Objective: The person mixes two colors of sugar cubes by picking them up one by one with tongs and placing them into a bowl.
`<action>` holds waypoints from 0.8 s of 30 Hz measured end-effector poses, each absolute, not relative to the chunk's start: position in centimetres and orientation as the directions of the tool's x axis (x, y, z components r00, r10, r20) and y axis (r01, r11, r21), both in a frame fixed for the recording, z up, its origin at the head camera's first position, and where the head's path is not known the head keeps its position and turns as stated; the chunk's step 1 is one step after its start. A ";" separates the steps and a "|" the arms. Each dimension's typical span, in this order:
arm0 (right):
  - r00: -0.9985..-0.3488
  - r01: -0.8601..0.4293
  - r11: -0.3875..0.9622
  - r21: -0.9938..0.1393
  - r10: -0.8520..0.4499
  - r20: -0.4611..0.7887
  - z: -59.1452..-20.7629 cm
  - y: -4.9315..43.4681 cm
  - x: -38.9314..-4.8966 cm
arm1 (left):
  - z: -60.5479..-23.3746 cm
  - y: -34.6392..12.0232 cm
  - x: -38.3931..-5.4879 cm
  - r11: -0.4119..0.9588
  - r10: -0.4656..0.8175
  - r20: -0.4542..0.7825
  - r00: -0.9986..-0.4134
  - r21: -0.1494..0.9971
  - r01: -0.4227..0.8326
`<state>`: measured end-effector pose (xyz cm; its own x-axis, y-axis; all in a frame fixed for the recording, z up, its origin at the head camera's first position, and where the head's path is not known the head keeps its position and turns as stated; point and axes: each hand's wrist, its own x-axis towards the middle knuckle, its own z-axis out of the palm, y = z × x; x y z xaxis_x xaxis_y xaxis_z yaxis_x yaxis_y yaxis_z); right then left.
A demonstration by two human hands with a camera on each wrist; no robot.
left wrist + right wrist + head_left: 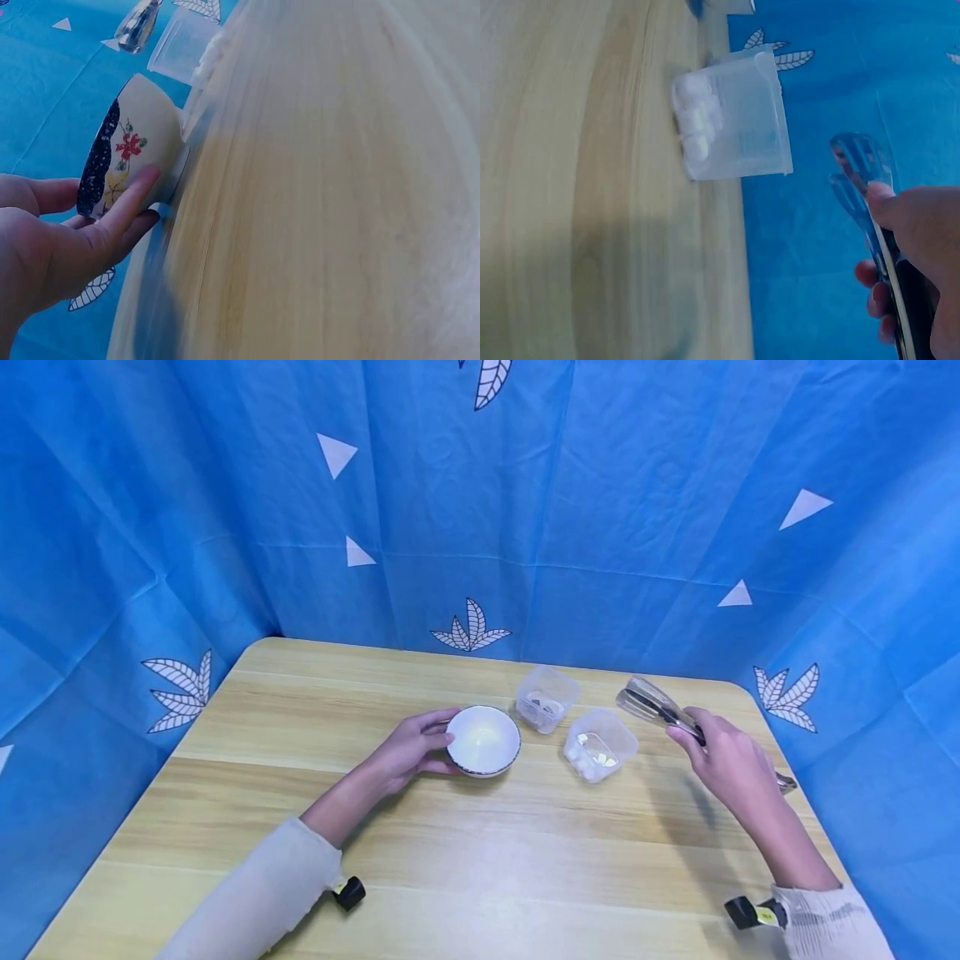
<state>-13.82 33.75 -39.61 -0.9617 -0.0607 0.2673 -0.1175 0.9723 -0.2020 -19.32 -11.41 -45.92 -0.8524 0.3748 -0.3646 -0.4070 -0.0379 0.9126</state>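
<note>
Both hands are occupied on my remote feed. At left, the left hand (412, 747) grips the side of a white bowl (483, 740), thumb by its rim, near the middle of the wooden table (480, 860). Just right of it I see a far clear container (553, 680), then a nearer clear container (621, 745) holding white lumps (591, 767). Farthest right, the right hand (731, 764) clasps tongs (651, 700) above the table, tips angled left.
</note>
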 end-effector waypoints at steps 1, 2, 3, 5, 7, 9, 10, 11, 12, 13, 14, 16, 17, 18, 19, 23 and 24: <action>-0.959 -0.127 0.972 -0.197 -0.069 0.276 -39.5 33.6 -13.8 | -45.9 -11.4 -19.3 -0.040 0.374 -0.362 -0.854 0.914 -0.404; -0.955 -0.137 0.972 -0.190 -0.079 0.285 -39.4 33.5 -13.8 | -45.9 -11.3 -19.2 -0.041 0.372 -0.361 -0.855 0.914 -0.403; -0.951 -0.149 0.972 -0.180 -0.091 0.294 -39.3 33.4 -13.9 | -45.9 -11.3 -19.2 -0.041 0.371 -0.360 -0.856 0.914 -0.403; -0.949 -0.164 0.974 -0.157 -0.112 0.295 -39.0 33.2 -13.9 | -45.9 -11.3 -19.1 -0.043 0.371 -0.358 -0.857 0.915 -0.401; -0.948 -0.175 0.975 -0.133 -0.131 0.289 -38.8 33.1 -13.9 | -45.9 -11.3 -19.1 -0.043 0.370 -0.357 -0.858 0.915 -0.400; -0.948 -0.190 0.975 -0.112 -0.153 0.279 -38.5 32.9 -14.0 | -45.9 -11.4 -19.1 -0.047 0.367 -0.359 -0.858 0.914 -0.402; -0.948 -0.197 0.975 -0.101 -0.163 0.273 -38.4 32.8 -14.1 | -45.9 -11.4 -19.1 -0.049 0.366 -0.360 -0.858 0.913 -0.404; -0.946 -0.207 0.974 -0.090 -0.176 0.273 -38.2 32.7 -14.1 | -45.9 -11.4 -19.1 -0.049 0.364 -0.361 -0.859 0.913 -0.404; -0.942 -0.219 0.973 -0.078 -0.190 0.275 -38.0 32.6 -14.2 | -45.9 -11.5 -19.1 -0.049 0.363 -0.360 -0.860 0.914 -0.403; -0.937 -0.235 0.970 -0.068 -0.207 0.280 -37.9 32.6 -14.2 | -45.9 -11.5 -19.0 -0.052 0.359 -0.362 -0.860 0.912 -0.406; -0.930 -0.254 0.966 -0.054 -0.229 0.287 -37.7 32.5 -14.3 | -45.9 -11.5 -19.0 -0.053 0.357 -0.362 -0.861 0.912 -0.406; -0.911 -0.297 0.954 -0.027 -0.275 0.308 -37.4 32.3 -14.4 | -45.9 -11.5 -19.0 -0.052 0.354 -0.363 -0.862 0.913 -0.406; -0.896 -0.324 0.946 -0.010 -0.304 0.324 -37.3 32.2 -14.5 | -45.8 -11.5 -19.0 -0.051 0.353 -0.363 -0.862 0.913 -0.406; -0.881 -0.350 0.937 0.009 -0.332 0.338 -37.2 32.1 -14.6 | -45.8 -11.5 -19.0 -0.052 0.352 -0.365 -0.862 0.912 -0.408; -0.864 -0.374 0.927 0.031 -0.360 0.352 -37.1 32.0 -14.7 | -45.8 -11.4 -19.0 -0.053 0.351 -0.368 -0.861 0.910 -0.411; -0.806 -0.441 0.889 0.120 -0.451 0.383 -36.6 31.6 -15.0 | -46.0 -11.3 -18.9 -0.059 0.349 -0.368 -0.862 0.909 -0.412; -0.802 -0.447 0.884 0.134 -0.463 0.379 -36.5 31.5 -15.1 | -46.1 -11.3 -18.9 -0.062 0.347 -0.370 -0.862 0.908 -0.415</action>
